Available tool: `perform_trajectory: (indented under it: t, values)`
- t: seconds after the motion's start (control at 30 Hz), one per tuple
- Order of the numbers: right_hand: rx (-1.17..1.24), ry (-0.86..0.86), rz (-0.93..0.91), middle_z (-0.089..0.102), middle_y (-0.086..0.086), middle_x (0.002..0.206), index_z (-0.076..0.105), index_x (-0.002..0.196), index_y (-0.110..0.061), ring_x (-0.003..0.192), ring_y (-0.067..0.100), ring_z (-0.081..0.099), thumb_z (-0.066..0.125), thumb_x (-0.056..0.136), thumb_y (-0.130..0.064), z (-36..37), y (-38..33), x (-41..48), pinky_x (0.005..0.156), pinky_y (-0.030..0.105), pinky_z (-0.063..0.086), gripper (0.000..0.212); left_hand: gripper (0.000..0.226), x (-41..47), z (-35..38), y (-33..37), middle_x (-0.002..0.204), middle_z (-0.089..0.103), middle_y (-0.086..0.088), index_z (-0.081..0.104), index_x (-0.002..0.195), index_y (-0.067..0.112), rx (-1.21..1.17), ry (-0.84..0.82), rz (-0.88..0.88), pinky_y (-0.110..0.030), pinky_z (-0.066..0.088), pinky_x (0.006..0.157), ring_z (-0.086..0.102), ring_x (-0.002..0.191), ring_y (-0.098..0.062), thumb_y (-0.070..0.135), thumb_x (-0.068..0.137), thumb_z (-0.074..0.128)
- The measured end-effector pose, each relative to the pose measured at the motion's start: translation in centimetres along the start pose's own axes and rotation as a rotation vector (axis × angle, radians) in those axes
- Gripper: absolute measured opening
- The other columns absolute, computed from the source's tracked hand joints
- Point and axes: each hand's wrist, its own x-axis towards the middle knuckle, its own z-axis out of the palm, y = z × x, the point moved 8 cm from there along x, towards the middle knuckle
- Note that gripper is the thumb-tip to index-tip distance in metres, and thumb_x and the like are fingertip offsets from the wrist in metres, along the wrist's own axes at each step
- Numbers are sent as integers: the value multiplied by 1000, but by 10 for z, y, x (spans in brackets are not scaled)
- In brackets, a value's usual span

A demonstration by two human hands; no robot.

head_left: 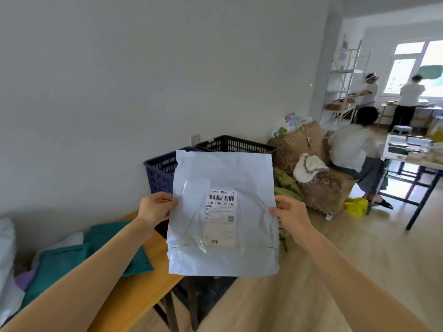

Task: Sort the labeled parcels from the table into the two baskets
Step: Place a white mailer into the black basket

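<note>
Wooden table (143, 288) below | parcel (223, 178) (label facing camera) pinched between left hand (157, 208) and right hand (291, 215) | blue basket (159, 171) seemingly behind

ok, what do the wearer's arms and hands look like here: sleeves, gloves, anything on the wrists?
Both forearms are bare all the way to the frame edge; no sleeve shows on the left arm or the right arm. The left hand and right hand are ungloved. No watch, band or ring is visible.
</note>
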Motion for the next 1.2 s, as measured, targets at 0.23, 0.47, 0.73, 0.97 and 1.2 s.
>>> perform_trajectory:
  t: [0.23,0.47,0.73,0.97,1.2]
  values:
    - [35,70,22,69,-5,87,68,93,-18,78,12,67,67,83,4,-39,21,101,60,22,53,24,14,83,94,6,85,67,-7,67,98,1,-8,-76,-29,-24,54,60,64,67,-16,3,85,70]
    - [16,66,54,69,-1,91,66,87,-20,83,18,66,68,84,3,-54,35,220,69,30,55,24,21,178,174,14,98,68,-15,65,107,-1,-28,-115,-70,-27,54,66,65,76,-23,3,86,68]
    - [-4,34,54,67,1,92,66,89,-21,84,18,65,67,83,5,-73,54,342,61,26,51,26,24,263,250,16,106,69,-19,65,109,-2,-2,-126,-103,-37,56,83,67,87,-29,5,86,69]
    - [-52,-56,-26,66,-2,89,67,94,-17,85,19,64,66,83,4,-80,55,472,80,39,56,23,23,337,315,30,100,69,-18,65,108,-4,-20,-12,-92,-26,55,65,65,74,-21,3,86,68]
    - [-93,-207,-80,70,-1,92,72,94,-17,84,15,66,65,80,5,-73,55,610,74,31,56,26,24,405,367,36,103,69,-19,66,107,-3,-55,186,-132,-35,55,77,66,84,-27,2,84,70]
